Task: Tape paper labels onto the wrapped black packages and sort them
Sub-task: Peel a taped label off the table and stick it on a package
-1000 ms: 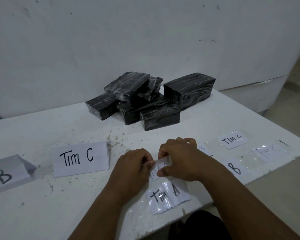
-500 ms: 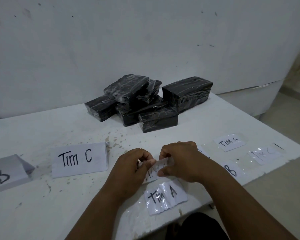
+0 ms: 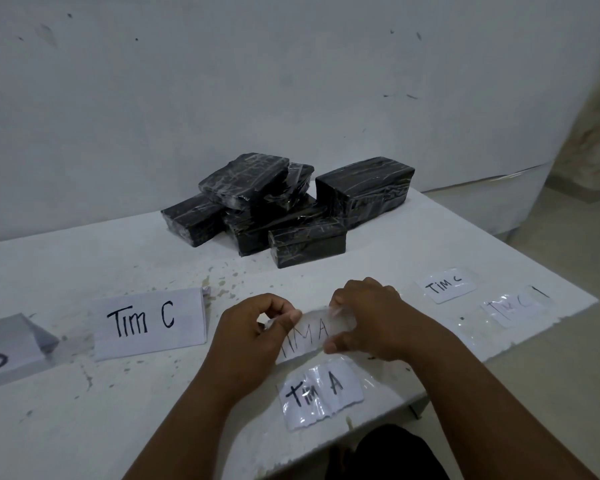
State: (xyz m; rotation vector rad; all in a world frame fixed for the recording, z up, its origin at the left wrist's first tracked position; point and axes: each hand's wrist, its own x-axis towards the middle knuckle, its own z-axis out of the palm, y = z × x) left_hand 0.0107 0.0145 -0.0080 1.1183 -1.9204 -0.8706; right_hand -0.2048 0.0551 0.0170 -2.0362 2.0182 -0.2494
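Observation:
Several wrapped black packages [image 3: 288, 206] lie heaped at the back middle of the white table [image 3: 84, 420]. Near the front edge, my left hand [image 3: 253, 336] and my right hand [image 3: 368, 320] pinch the two ends of a taped paper label [image 3: 309, 332] marked "Tim A", its upper edge lifted off the table. A second "Tim A" label [image 3: 321, 391] under clear tape lies just in front of it. Two "Tim C" labels [image 3: 445, 285] [image 3: 515, 306] lie flat at the right.
A folded "Tim C" sign [image 3: 149, 322] stands to the left of my hands, and a folded sign showing "B" [image 3: 6, 348] stands at the far left. The wall rises behind the packages. The table's front right edge [image 3: 534, 332] is ragged.
Both hands have peeled the upper "Tim A" label further up off the table, so more of its writing shows. The packages and signs have not moved.

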